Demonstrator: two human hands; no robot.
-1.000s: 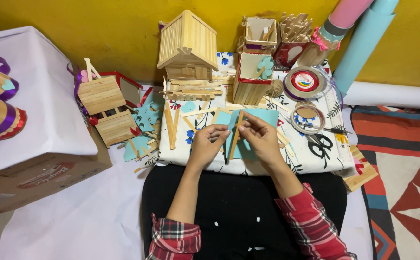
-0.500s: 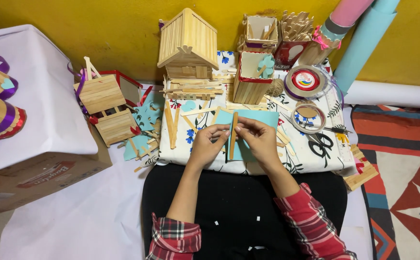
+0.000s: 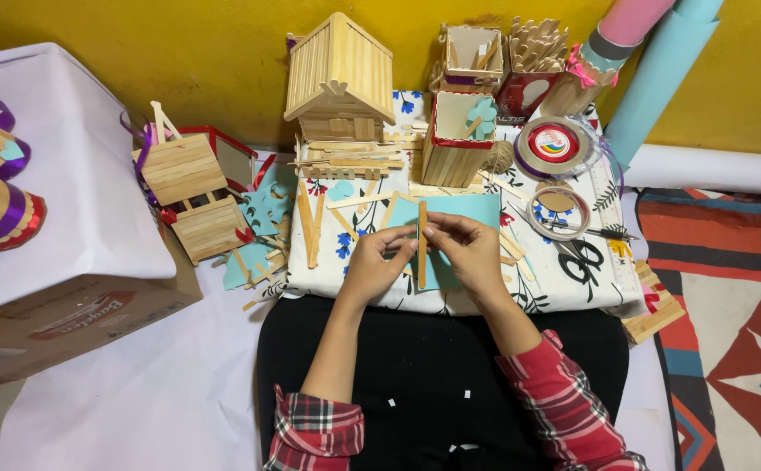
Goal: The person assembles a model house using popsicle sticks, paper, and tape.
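Wooden stick (image 3: 421,244): being held upright between left hand (image 3: 378,262) and right hand (image 3: 467,249), fingers pinched closed around it, over blue paper (image 3: 463,212) on the floral cloth (image 3: 563,279). Step judged: stick being positioned on paper. Next move judged: careful alignment and pressing down being called for.

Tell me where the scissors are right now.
The scissors lie on the floral cloth, right of the right hand and just below the tape roll.
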